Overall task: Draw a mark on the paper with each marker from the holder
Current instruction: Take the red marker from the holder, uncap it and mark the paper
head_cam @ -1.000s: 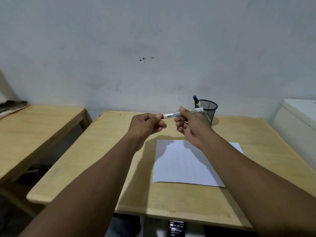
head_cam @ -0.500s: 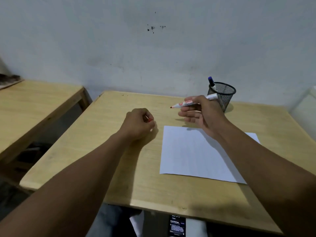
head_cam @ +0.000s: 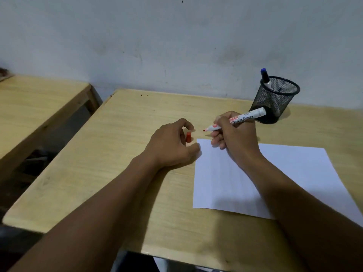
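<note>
Your right hand (head_cam: 233, 136) has its fingers (head_cam: 216, 141) wrapped around the red marker (head_cam: 238, 119), uncapped, tip pointing left and hanging just past the far left corner of the paper (head_cam: 294, 173), not yet touching it. Your left hand (head_cam: 172, 146) rests on the table (head_cam: 117, 173) with its fingers loosely curled about the red cap (head_cam: 188, 137), which stands upright; whether they actually touch it is hard to tell.

To make this mark well, tilt the tip down and bring it onto the sheet, not the wood. Let your left hand slide over to pin the paper's near edge so it doesn't skate, then draw one short, firm stroke near the corner, leaving room for the next colour. Keep the cap within reach so you can close the marker promptly.

Counted: one sheet of paper, blank as far as it shows; one mesh holder (head_cam: 275, 99) at the far side of the table; one blue-capped marker (head_cam: 265, 77) standing in it; one red marker in hand; one loose cap
</note>
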`<control>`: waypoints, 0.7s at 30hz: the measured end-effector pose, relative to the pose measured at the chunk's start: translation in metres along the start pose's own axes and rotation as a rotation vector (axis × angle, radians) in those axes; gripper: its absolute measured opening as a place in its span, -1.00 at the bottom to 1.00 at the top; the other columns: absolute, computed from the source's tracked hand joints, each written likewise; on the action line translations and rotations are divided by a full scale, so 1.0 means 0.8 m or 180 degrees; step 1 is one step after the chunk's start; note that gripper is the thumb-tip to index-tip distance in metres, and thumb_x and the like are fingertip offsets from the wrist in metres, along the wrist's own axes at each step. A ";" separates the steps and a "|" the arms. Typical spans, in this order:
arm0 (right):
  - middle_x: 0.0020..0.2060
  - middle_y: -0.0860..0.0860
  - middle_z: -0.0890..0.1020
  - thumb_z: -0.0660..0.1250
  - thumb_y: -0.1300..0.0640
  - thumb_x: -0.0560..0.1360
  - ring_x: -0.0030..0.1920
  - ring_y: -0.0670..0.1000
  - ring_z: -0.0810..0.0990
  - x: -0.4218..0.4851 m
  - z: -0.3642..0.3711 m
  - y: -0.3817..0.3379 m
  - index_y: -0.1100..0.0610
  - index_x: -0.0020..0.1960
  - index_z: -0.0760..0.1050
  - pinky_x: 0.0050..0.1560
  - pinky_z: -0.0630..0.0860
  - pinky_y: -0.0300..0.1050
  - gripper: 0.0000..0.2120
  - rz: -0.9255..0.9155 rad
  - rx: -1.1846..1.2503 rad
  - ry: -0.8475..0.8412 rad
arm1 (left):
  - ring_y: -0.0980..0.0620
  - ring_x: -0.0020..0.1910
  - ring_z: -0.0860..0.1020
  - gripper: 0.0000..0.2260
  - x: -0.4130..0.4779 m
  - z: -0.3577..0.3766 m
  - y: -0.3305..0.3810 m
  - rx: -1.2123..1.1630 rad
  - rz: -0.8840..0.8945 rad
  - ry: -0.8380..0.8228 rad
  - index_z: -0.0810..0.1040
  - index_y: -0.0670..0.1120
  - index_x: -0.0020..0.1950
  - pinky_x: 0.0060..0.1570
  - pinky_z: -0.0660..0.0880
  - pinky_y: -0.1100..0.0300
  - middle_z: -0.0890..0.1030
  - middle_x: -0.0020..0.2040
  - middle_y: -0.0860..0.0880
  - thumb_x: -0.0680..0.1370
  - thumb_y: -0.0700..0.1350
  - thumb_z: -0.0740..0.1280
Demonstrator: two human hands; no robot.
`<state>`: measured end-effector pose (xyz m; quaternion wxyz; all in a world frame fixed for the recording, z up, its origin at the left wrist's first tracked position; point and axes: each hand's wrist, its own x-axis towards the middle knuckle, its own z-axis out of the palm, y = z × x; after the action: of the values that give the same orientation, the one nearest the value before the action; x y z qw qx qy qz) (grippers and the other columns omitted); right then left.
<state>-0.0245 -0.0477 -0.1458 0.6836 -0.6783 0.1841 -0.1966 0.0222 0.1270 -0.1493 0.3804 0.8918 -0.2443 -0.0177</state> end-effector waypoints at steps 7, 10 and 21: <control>-0.37 0.26 0.70 0.52 0.14 0.46 -0.49 0.20 0.63 0.005 -0.004 0.004 0.24 -0.18 0.59 -0.51 0.42 -0.17 -0.81 -0.0231 -0.0306 -0.0252 | 0.09 -0.05 0.67 -0.43 0.005 -0.002 -0.003 0.0106 0.0152 -0.0239 0.54 0.09 0.16 -0.03 0.60 -0.03 0.53 -0.36 0.19 0.25 0.27 0.58; -0.38 0.25 0.70 0.51 0.18 0.47 -0.48 0.22 0.66 0.002 0.000 0.004 0.35 -0.15 0.59 -0.50 0.54 -0.08 -0.78 -0.0331 -0.0435 -0.0289 | 0.09 -0.05 0.68 -0.43 0.006 -0.003 -0.004 0.0090 0.0149 -0.0232 0.55 0.09 0.15 -0.02 0.61 -0.04 0.53 -0.37 0.20 0.24 0.25 0.59; -0.47 0.07 0.68 0.53 0.13 0.38 -0.48 0.19 0.65 -0.002 0.002 0.015 0.21 -0.25 0.59 -0.28 0.65 0.39 -0.82 -0.0476 -0.0594 -0.0474 | 0.09 -0.06 0.68 -0.44 0.006 -0.003 -0.003 0.0095 0.0148 -0.0204 0.57 0.08 0.13 -0.05 0.61 -0.01 0.52 -0.38 0.20 0.24 0.26 0.60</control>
<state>-0.0253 -0.0456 -0.1576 0.6128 -0.7634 0.0992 -0.1782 0.0280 0.1283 -0.1487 0.3594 0.8904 -0.2772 -0.0337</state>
